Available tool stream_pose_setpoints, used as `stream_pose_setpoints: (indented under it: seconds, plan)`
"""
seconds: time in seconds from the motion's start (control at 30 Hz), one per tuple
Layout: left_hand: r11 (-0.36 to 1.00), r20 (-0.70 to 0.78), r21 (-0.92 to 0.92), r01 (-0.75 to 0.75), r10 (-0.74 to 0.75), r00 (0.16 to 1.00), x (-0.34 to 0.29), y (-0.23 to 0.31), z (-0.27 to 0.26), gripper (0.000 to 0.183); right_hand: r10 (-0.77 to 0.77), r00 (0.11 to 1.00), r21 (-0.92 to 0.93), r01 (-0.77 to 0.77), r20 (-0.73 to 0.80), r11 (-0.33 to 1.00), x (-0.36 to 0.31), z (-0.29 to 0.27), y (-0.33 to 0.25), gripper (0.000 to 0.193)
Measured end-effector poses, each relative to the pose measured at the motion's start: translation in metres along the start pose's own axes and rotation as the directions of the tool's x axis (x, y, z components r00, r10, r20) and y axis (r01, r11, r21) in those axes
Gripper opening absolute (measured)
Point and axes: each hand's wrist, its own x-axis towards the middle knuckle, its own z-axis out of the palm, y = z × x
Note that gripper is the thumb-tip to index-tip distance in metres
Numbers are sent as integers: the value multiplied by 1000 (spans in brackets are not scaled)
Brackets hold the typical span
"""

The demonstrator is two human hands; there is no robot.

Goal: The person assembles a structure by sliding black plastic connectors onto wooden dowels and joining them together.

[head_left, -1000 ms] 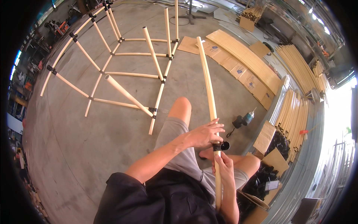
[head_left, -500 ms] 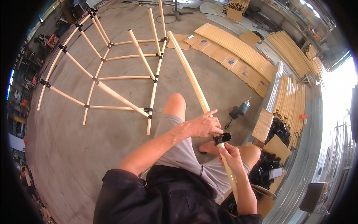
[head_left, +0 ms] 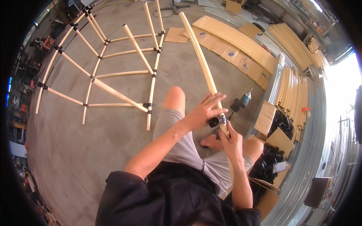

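Observation:
A long cream pipe (head_left: 201, 60) slants from above my lap down beside my right leg. Around it sits a black pipe connector (head_left: 214, 122), its round open socket pointing left. My right hand (head_left: 232, 141) is wrapped round the pipe just below the connector. Stretched-out fingers of my left hand (head_left: 205, 109) lie across the pipe just above the connector, touching it without closing round it. On the floor to the right rests a teal and black cordless drill (head_left: 245, 100).
A frame of cream pipes and black joints (head_left: 152, 94) stands on the floor at left, several pipes rising from it. Pipe bundles (head_left: 233, 39) lie on cardboard at far right. Boxes of black connectors (head_left: 266, 165) stand by my right knee, a phone (head_left: 279, 167) on top.
The connector has turned round the pipe, its socket swinging from right to left. Both hands and the pipe have shifted slightly up, and my left fingers have straightened.

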Motion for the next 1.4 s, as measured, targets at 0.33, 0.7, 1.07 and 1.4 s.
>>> stream_pose_setpoints:
  seconds: [0.33, 0.7, 1.07, 1.4]
  plan:
    - [641, -251, -694, 327, -642, 725, -31, 2, 22, 54, 57, 997, 159, -48, -50, 986, 13, 20, -30, 50]
    - [-291, 259, -955, 57, -721, 643, -40, 22, 33, 29, -46, 988, 25, 51, -150, 998, 45, 48, -44, 50]
    - [-114, 155, -987, 109, -829, 537, -18, 27, 19, 27, -96, 982, 60, 107, -163, 992, 53, 48, -57, 50]
    - [465, 31, -792, 396, -617, 787, -19, 16, -47, 27, 72, 965, 595, -212, 250, 775, 55, -2, -53, 45]
